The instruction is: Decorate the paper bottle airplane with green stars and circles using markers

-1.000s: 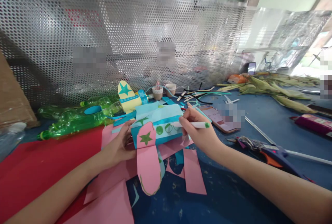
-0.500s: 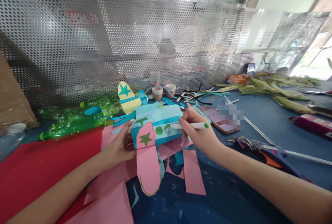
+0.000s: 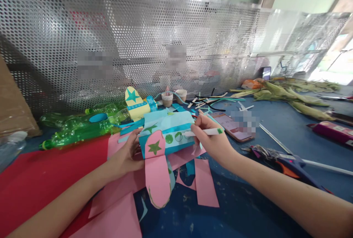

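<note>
A light-blue paper craft with a darker blue band, green circles and a pink rounded wing bearing a green star is held above the table. My left hand grips its left end, fingers partly hidden behind it. In my right hand is a white marker with a green end; its tip is at the row of circles on the band. One circle is filled green, and those beside it show as outlines or partly coloured.
Green plastic bottles, red paper and pink sheets lie left. Behind stand a yellow craft and small pots. A phone, a glue gun, white sticks and corn husks lie right. A perforated metal screen rises behind.
The marker has shifted very slightly right and its green end has dipped a little in my right hand. My left hand and the craft have hardly moved.
</note>
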Demonstrator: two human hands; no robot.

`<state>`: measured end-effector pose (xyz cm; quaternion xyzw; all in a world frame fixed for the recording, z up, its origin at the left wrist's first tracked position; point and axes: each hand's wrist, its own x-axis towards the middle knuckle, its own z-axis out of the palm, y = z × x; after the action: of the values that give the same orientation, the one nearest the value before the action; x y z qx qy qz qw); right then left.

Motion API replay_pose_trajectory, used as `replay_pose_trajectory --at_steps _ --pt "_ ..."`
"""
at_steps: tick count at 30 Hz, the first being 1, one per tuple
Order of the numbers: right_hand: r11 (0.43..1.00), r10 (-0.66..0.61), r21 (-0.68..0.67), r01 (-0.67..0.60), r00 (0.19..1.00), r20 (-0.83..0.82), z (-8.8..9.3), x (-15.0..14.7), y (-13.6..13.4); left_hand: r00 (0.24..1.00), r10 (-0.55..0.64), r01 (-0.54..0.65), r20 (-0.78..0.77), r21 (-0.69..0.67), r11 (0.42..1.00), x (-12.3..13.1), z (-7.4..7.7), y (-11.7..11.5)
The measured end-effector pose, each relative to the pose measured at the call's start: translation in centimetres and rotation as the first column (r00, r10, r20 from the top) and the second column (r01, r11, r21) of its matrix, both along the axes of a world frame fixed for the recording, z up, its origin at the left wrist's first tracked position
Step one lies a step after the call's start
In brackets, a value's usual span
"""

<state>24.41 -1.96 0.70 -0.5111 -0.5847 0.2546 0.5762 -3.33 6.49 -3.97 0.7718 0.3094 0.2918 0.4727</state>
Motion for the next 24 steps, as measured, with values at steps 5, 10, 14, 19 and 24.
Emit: replay_pose_trajectory --at_steps 5,10,14,19,24 --pt "1.000 0.019 0.002 -0.019 1.000 0.000 0.02 0.02 0.01 1.000 0.017 -0.017 0.004 -0.006 1.000 0.17 0.05 -0.10" --pt "1.000 0.013 0.002 -0.013 1.000 0.009 -0.07 0.10 0.07 1.000 0.008 -0.008 0.003 -0.010 1.000 0.12 0.00 -0.12" --pt "1.000 0.006 0.006 -0.006 1.000 0.017 -0.11 0.12 0.07 0.999 0.036 -0.037 -0.017 -0.010 0.999 0.07 0.00 -0.10" --pt "1.000 0.014 0.028 -0.014 1.000 0.008 -0.13 0.22 0.15 0.999 0.030 -0.031 -0.022 -0.028 0.999 0.37 0.54 -0.36" --pt "0.999 0.004 0.032 -0.003 1.000 -0.014 -0.23 0.33 0.29 0.999 0.028 -0.027 -0.035 0.005 1.000 0.02 0.02 -0.02"
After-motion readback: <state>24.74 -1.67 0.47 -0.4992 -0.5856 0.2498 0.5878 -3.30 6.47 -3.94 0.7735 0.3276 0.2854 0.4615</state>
